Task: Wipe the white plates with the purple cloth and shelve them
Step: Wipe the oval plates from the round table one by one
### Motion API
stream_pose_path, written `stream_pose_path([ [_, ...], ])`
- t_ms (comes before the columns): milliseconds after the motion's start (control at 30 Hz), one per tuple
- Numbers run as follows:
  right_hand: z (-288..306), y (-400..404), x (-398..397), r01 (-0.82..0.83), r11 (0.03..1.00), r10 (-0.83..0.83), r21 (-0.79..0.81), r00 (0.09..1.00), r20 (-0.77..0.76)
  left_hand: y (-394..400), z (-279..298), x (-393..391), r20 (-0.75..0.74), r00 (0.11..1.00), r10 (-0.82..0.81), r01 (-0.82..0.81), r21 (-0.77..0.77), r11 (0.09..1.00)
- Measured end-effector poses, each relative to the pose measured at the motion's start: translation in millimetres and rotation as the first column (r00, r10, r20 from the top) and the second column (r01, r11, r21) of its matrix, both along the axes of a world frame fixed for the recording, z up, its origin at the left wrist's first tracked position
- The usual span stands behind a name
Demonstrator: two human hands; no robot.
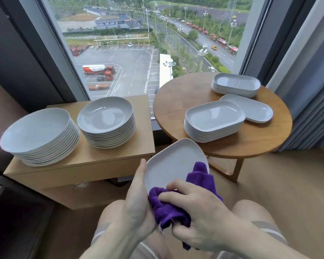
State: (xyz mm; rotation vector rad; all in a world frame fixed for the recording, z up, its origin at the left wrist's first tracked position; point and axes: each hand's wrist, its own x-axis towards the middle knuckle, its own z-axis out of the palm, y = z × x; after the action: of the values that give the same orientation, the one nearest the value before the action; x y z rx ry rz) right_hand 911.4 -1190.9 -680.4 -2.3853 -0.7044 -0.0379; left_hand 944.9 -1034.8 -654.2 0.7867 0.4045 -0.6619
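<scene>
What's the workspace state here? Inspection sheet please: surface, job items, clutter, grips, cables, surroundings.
Surface: rectangular wooden cabinet on the left, round wooden table on the right.
Job's things: held plate tilted over the lap, purple cloth pressed on it; two stacks of round plates on the cabinet; two tall stacks of oblong plates and a low pile on the table.
Clutter: nothing seen.
Grips: left hand holds the plate's edge, thumb on the rim; right hand grips the cloth.
Cables: nothing seen.
Surroundings: large window over a parking lot and road; grey curtain at right. No shelf in view.
</scene>
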Motion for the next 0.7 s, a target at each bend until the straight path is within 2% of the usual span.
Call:
stream_pose_path([
  [67, -4.2, 1.7, -1.7, 0.022, 1.000, -0.021, -0.011, 0.999, 0.035, -2.6, -2.8, -1.5, -0.006, 1.000, 0.013, -0.012, 0.019, 1.000],
  [167, -6.0, 1.3, -1.9, 0.083, 0.996, -0.081, -0.011, 0.991, 0.104, -10.7, -10.4, -7.4, -0.001, 1.000, 0.021, -0.021, 0.126, 0.992],
  [300, -6.3, -8.7, 8.0, 0.244, 0.969, -0.238, -0.021, 0.957, 0.164, -19.8, -12.8, -14.4, 0.029, 0.999, 0.015, -0.022, 0.227, 0.974],
  [400, -8.7, -19.2, 18.8, 0.353, 0.935, -0.347, -0.031, 0.929, 0.130, -19.9, -17.7, -12.0, 0.070, 0.997, 0.023, -0.039, 0.228, 0.973],
  [533, -10.8, -44.7, 38.5, 0.534, 0.837, -0.534, -0.117, 0.845, 0.041, -11.6, -17.8, -8.0, 0.162, 0.987, -0.010, -0.031, 0.249, 0.968],
  [600, -9.6, -58.0, 46.4, 0.565, 0.808, -0.578, -0.167, 0.815, -0.041, -8.3, -15.8, -6.8, 0.184, 0.982, -0.032, -0.016, 0.253, 0.967],
  [700, -7.7, -63.0, 48.4, 0.548, 0.797, -0.580, -0.255, 0.812, -0.067, -2.0, -16.8, 0.8, 0.216, 0.976, -0.026, -0.038, 0.284, 0.958],
])
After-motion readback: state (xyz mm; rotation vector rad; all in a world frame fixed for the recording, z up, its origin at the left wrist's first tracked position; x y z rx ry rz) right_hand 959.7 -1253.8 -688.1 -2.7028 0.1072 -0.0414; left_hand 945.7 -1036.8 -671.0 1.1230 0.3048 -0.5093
